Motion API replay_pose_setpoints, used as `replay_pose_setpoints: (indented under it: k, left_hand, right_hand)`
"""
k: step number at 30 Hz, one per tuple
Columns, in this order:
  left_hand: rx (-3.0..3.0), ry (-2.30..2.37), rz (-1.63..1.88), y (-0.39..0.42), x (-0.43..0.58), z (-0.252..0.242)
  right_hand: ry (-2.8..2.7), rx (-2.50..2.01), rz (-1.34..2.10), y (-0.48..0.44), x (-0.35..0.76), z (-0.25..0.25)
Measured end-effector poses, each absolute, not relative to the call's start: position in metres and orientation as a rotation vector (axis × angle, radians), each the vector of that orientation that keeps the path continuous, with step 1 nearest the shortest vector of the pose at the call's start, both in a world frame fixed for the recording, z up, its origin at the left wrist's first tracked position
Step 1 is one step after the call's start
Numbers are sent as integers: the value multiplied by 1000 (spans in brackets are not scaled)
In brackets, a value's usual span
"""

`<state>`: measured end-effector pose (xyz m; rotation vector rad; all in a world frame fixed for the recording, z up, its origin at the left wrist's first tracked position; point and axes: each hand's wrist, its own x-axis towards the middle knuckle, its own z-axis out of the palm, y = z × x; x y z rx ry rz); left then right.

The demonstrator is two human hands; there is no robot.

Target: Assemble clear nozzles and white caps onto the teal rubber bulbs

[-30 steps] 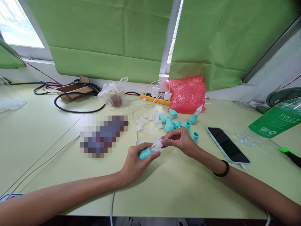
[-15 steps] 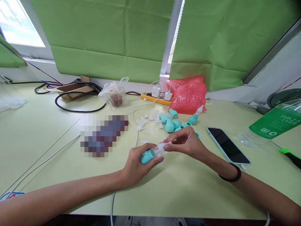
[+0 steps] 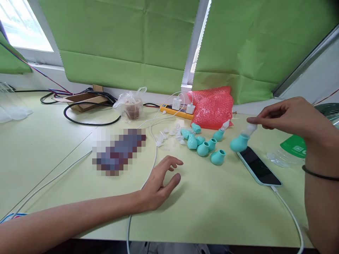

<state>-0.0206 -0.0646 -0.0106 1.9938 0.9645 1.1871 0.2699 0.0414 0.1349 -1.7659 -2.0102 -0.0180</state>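
My right hand (image 3: pixel 288 116) pinches the white tip of a teal nasal aspirator (image 3: pixel 239 142), holding it up over the phone (image 3: pixel 261 165) with its bulb hanging down to the left. My left hand (image 3: pixel 162 183) rests on the table, empty, thumb and fingers apart. Beyond it lie several loose teal bulbs (image 3: pixel 218 157), some with their round openings showing. A second aspirator (image 3: pixel 218 134), with its tip fitted, stands by the red bubble wrap. Small clear plastic parts (image 3: pixel 176 133) are scattered left of the bulbs.
A red bubble-wrap bag (image 3: pixel 212 107) and a yellow power strip (image 3: pixel 177 111) with white chargers lie at the back. A bottle with a green label (image 3: pixel 293 146) is partly behind my right arm. A white cable (image 3: pixel 155 155) crosses the table. A bagged brown pot (image 3: pixel 132 109) stands behind.
My right hand has carried the aspirator from my left hand up and to the right. My left hand has let go and opened, staying in nearly the same place.
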Motion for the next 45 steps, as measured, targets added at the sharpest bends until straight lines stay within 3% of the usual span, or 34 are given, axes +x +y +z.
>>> replay_pose_setpoints:
  k: [4,10,33,38,40,45]
  left_hand:
    - [2086,977,1134,-63,-19,-11]
    - [2110,1030,1086,-63,-19,-11]
    - [2152,1094,987,-61,-18,-13]
    - [2156,1103,978,-62,-17,-12]
    - [2162,1105,977,-62,-17,-11]
    - [2223,1122,992,-63,-18,-12]
  right_hand:
    - [-1975,-1999,-37,74,283,116]
    - [-1978,-2130,389,107,300,91]
    - [-2097,-2007,230,104,297,95]
    - [-2001,-2006,366,100,293,95]
    - [-1982,-2017,284,97,291,97]
    - [-1942,-1730,-342,77,266,102]
